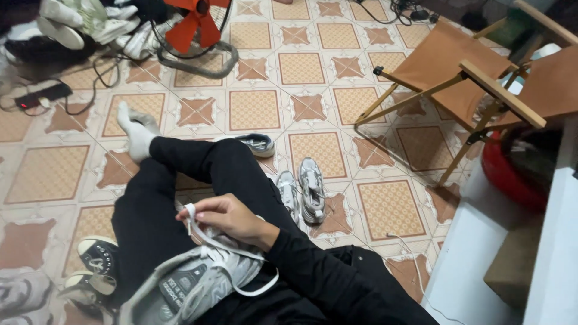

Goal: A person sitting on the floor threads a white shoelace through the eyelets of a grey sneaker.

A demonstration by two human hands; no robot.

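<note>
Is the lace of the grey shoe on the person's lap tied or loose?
Loose. The white lace hangs in an open loop off the grey shoe, and the right hand pinches one end above it. No knot shows.

- Tiled floor (301,66), tan squares with brown diamonds.
- Grey sneaker pair (303,191) side by side, just right of the leg.
- Single shoe (257,143) beyond the knee.
- Black canvas shoes (93,265) at lower left.
- Orange fan (195,27) on its ring base, top.
- Folding chair (448,75) at right.
- Cables (90,78) trail at upper left.
</note>
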